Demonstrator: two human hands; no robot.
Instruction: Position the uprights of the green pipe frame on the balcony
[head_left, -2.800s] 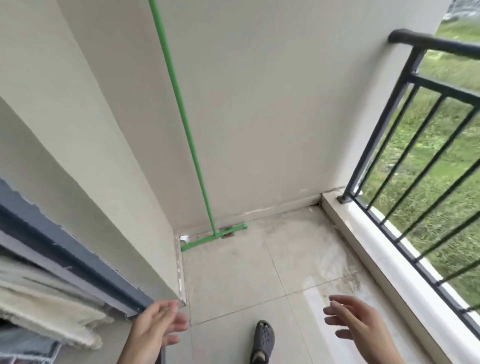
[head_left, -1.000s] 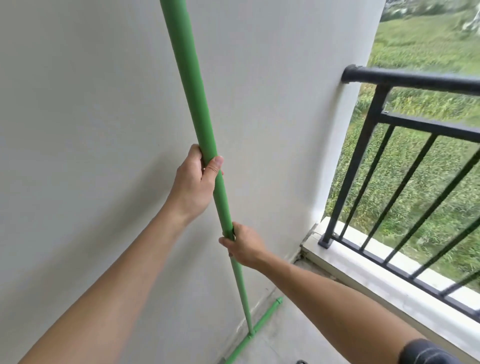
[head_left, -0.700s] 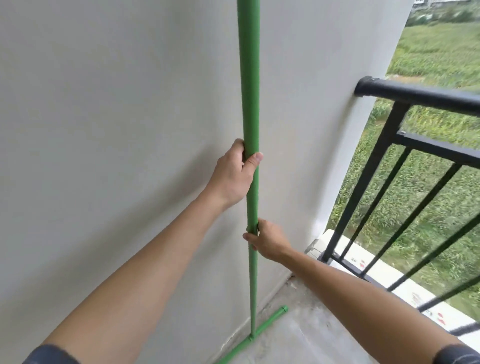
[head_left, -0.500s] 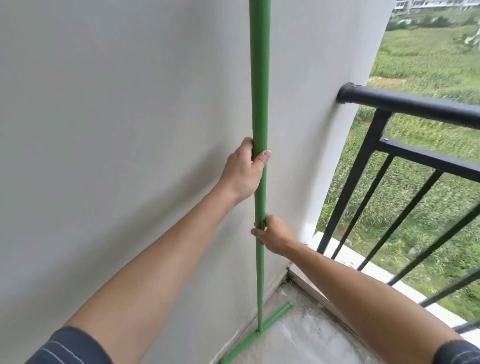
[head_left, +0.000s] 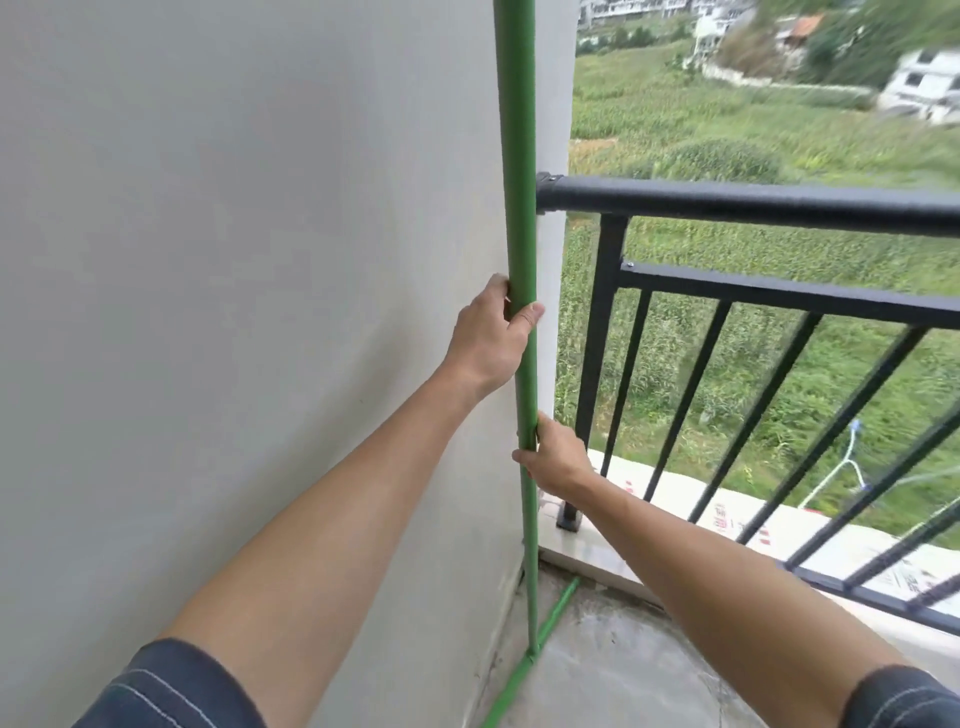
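Note:
A long green pipe upright (head_left: 519, 156) stands nearly vertical close to the white wall, rising out of the top of the view. Its foot joins a short green cross pipe (head_left: 550, 623) lying on the balcony floor by the wall's base. My left hand (head_left: 491, 338) is wrapped around the upright at mid height. My right hand (head_left: 553, 460) grips the same pipe lower down, fingers curled around it.
The white wall (head_left: 234, 260) fills the left side. A black metal railing (head_left: 753, 205) with slanted bars runs along the right, on a pale ledge (head_left: 587, 551). The grey balcony floor (head_left: 623, 675) shows below. Grass and houses lie beyond.
Both hands took hold of the upright and it has shifted right along the wall, toward the railing corner. My grip on the pipe stays the same.

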